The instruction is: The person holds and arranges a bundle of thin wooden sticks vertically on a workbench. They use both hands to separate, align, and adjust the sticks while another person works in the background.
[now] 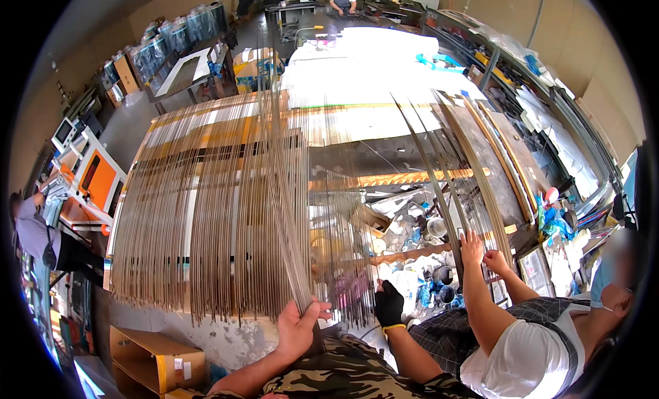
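My bare left hand (296, 330) is closed around the lower end of a bundle of long, thin grey-brown rods (294, 265), which rises away from me across the table. Many similar rods (206, 227) lie side by side on the left, their near ends sticking out past the table edge. My right hand (389, 306), in a black glove with a yellow cuff, is closed at the near ends of a sparser group of rods (343, 275). Whether its fingers grip a rod is too fine to make out.
At my right a co-worker's hands (472, 248) touch more rods (480, 186). Beneath the open frame with wooden slats (412, 253) lies a clutter of scraps and cups. An open cardboard box (165, 365) stands at lower left; an orange-and-white machine (93, 176) is beyond.
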Demonstrator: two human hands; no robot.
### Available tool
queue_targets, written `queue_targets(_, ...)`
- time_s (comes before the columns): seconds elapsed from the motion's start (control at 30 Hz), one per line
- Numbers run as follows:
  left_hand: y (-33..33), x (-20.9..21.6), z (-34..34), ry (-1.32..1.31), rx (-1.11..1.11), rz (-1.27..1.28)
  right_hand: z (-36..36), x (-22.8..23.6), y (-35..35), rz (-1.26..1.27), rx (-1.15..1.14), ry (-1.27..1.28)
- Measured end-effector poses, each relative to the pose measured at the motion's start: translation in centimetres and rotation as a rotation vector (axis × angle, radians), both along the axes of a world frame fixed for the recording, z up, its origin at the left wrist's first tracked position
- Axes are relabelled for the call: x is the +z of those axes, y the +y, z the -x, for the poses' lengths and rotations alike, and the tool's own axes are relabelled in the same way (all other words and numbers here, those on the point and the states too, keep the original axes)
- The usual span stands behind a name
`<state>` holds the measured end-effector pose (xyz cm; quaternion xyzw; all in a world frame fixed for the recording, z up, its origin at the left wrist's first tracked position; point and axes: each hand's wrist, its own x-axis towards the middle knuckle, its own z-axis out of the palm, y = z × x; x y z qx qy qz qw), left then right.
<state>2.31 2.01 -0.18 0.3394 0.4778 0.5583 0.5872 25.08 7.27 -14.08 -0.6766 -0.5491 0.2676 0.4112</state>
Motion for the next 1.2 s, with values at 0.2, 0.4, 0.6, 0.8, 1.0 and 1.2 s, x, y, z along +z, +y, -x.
queue_targets(0.2, 0.0, -0.1, -0.2, 0.004, -0.013, 0.015, 0.3, 0.5, 0.0, -0.006, -0.018, 0.084)
queue_targets(0.4, 0.2, 0.3, -0.4, 0.021, -0.028, 0.030, -0.2, -1.8, 1.8, 0.066, -0.041, -0.095)
queue_targets(0.6, 0.1, 0.3, -0.4, 0.022, -0.017, 0.034, -0.4, -2.0, 1.0, 0.031, -0.016, -0.222)
queue_targets(0.8, 0.1, 0.1, -0.4, 0.012, -0.018, 0.018, -0.4, -1.5, 1.0, 0.152, 0.006, -0.329)
queue_targets(1.0, 0.0, -0.2, -0.4, 0.014, -0.016, 0.019, -0.3, -1.1, 1.3, 0.217, 0.019, -0.342)
queue_targets(1.2, 0.0, -0.1, -0.3, 0.020, -0.022, 0.028, -0.3, -1.7, 1.0, 0.195, -0.004, -0.313)
